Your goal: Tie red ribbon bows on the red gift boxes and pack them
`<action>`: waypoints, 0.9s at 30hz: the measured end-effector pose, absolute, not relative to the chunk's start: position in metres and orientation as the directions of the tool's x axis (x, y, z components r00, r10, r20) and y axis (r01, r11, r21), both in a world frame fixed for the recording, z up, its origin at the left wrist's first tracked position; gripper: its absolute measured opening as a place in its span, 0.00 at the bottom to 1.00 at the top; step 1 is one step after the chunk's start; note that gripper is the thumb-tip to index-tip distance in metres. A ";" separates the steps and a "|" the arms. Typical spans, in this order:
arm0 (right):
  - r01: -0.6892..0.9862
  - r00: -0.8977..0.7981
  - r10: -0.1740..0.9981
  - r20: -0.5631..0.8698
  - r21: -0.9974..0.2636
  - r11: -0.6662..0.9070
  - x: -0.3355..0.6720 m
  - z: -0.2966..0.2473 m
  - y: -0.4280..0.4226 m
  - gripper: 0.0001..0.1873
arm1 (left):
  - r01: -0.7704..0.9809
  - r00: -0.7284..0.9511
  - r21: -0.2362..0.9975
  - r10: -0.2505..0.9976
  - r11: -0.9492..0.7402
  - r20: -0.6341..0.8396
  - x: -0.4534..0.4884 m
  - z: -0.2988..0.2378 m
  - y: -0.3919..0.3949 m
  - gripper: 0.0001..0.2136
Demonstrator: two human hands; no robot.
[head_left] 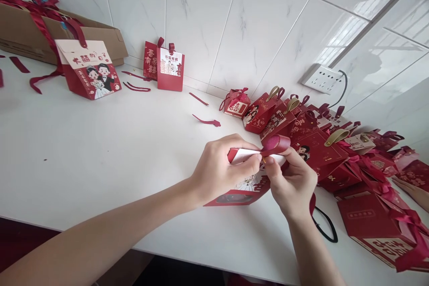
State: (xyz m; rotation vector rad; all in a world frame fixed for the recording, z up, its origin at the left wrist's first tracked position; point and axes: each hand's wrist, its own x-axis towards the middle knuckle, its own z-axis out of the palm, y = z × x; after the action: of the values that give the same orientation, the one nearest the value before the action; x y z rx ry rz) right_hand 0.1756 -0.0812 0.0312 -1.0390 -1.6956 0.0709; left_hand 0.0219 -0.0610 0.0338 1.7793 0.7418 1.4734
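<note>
A red and white paper gift box (243, 199) with a cartoon print and a clear window on its lower front stands at the table's front. My left hand (226, 167) grips its top edge, thumb in front and fingers behind. On the other side, my right hand (293, 178) pinches the base of a dark red ribbon handle (277, 144) that loops above the box top. A small gold-coloured fastener (264, 160) shows between my two thumbs. Parts of the box's top and right side are hidden behind my hands.
Many finished-looking red gift boxes (318, 152) crowd the right side. A single box (90, 71) stands left, before a cardboard carton (20, 31) with ribbons. Loose ribbon strips (206, 120) lie mid-table. Another person's hand (412, 192) shows far right, below a wall socket (322, 79).
</note>
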 end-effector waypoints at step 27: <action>0.641 -0.046 0.698 0.714 -0.515 0.569 0.175 0.035 -0.083 0.07 | -0.057 0.224 0.888 0.861 -0.457 0.457 0.022 0.034 -0.060 0.06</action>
State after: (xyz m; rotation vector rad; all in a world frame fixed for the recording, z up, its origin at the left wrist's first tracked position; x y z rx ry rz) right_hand 0.1751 -0.0826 0.0353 -1.1150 -1.7386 0.0667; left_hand 0.0223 -0.0604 0.0344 1.6485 0.7645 1.3594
